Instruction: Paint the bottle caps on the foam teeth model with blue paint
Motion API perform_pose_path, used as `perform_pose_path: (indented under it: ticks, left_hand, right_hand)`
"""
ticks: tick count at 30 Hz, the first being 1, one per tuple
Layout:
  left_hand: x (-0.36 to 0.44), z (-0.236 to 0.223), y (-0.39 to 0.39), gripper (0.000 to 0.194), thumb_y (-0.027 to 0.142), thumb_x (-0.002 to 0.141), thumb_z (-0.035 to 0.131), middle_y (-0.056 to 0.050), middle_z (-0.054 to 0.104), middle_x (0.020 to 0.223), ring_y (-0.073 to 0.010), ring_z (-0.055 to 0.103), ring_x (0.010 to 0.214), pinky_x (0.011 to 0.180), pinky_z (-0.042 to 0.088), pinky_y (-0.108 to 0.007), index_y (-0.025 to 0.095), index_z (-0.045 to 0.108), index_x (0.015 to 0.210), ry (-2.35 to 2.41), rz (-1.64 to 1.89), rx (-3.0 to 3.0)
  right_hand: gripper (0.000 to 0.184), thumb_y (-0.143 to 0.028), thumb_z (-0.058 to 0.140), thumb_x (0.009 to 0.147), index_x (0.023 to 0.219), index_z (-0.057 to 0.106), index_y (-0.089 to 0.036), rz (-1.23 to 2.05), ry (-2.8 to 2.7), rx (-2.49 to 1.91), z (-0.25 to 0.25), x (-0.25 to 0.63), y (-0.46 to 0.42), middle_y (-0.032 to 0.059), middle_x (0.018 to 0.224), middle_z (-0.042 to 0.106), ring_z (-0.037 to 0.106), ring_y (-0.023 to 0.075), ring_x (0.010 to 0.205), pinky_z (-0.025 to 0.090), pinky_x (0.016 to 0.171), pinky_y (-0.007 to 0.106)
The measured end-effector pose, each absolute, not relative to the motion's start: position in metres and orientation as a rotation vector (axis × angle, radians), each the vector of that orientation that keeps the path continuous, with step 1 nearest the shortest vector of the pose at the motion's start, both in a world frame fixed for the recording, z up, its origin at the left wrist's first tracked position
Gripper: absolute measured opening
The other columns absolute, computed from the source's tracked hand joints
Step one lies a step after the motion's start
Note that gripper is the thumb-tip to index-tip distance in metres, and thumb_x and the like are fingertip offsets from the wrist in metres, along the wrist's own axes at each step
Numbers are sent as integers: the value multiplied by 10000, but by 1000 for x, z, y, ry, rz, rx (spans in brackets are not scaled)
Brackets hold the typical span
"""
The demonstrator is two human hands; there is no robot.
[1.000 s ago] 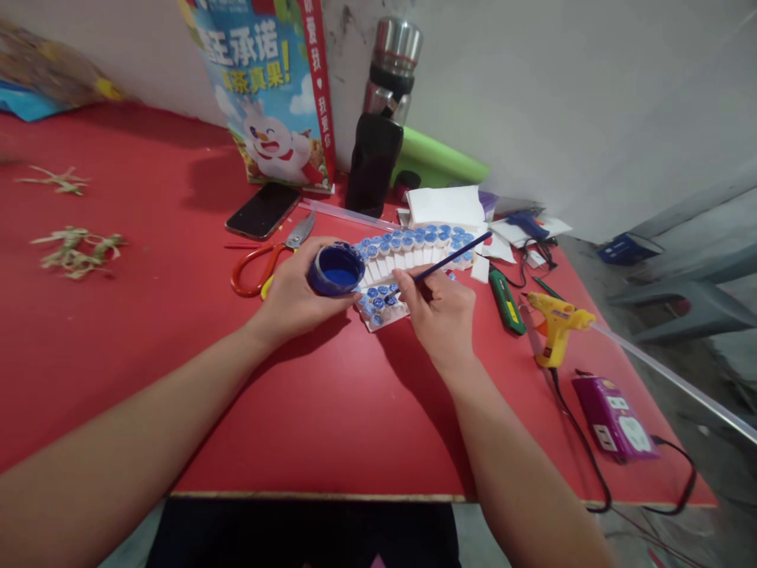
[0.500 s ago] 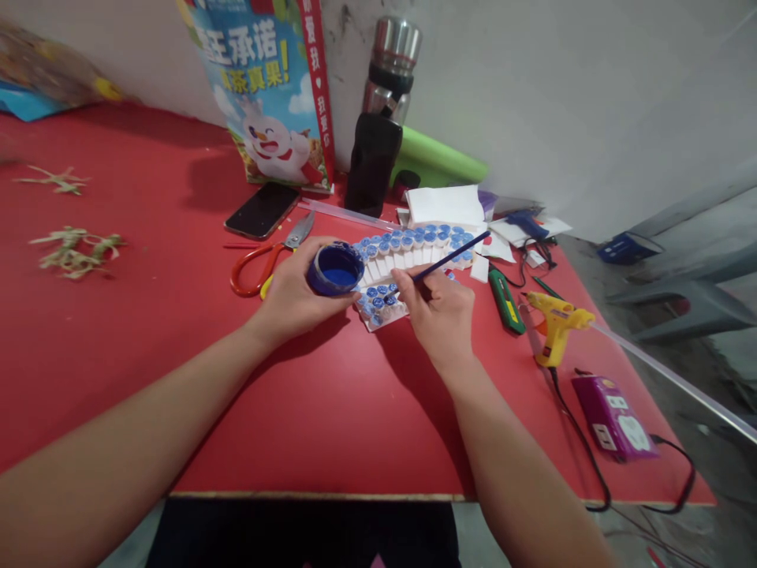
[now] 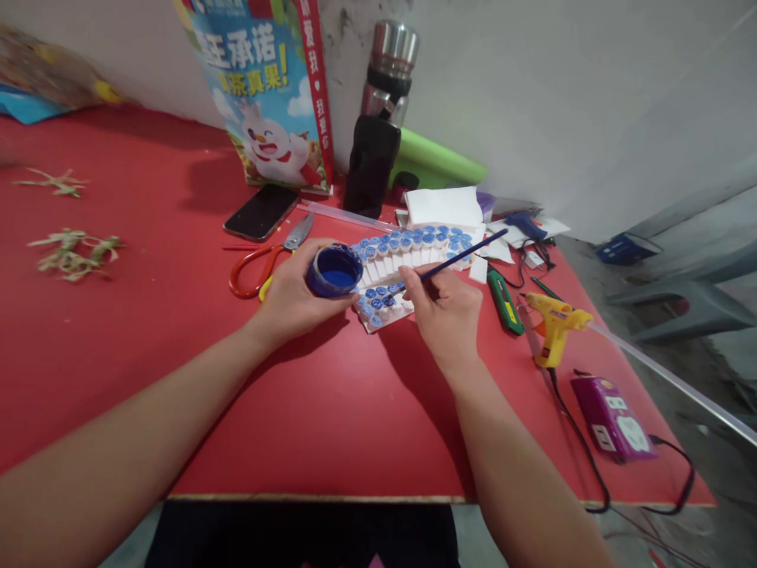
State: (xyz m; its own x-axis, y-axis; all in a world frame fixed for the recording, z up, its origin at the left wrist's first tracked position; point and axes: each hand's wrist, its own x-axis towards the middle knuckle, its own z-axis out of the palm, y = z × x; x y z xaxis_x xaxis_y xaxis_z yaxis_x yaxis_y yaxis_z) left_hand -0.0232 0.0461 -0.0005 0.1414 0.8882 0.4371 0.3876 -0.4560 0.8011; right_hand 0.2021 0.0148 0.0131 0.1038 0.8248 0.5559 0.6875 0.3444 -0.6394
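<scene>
A jar of blue paint, tipped toward me, is gripped by my left hand just left of the white piece. My right hand pinches a thin blue paintbrush. Its bristles touch the small round tops on the white piece, several of them painted blue. Behind, a curved white piece carries rows of round tops in lighter blue. My right hand covers part of both pieces. Red-handled scissors lie beside my left hand.
A phone, a printed bag, a black bottle and a steel flask stand or lie behind. To the right are a green utility knife, a yellow glue gun and a purple power box with cords.
My right hand and the paintbrush have shifted slightly right, and the brush tip has moved to another round top. My left hand holds the paint jar nearly still.
</scene>
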Motion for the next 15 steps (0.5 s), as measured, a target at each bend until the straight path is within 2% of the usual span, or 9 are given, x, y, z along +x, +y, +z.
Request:
perform_pose_path:
  ticks: [15]
  left_hand:
    - [-24, 0, 46, 524, 382, 723, 893, -76, 773, 1168, -282, 741, 1088, 985, 607, -421, 208, 669, 1164, 1211, 1285, 1920]
  right_hand:
    - [363, -483, 669, 1033, 816, 735, -200, 172, -1623, -1395, 15, 203, 15, 12, 663, 733, 659, 146, 584, 462, 607, 286]
